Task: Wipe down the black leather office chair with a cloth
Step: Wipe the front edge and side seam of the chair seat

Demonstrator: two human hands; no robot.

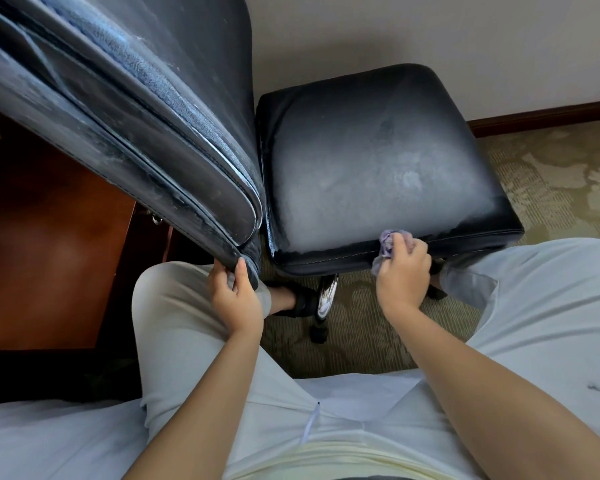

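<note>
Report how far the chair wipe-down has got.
Done: nothing looks finished; the seat top shows a pale hazy film. In hand: the right hand grips a purple cloth at the seat's near edge, while the left hand holds the backrest edge. Left: the seat top and the streaky backrest.

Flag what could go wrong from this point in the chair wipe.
The cloth is bunched small in the right hand at the seat's front edge, so the dusty grey haze across the seat may only smear. The left hand grips just the backrest corner; the chair sits on casters and might roll or swivel.
</note>
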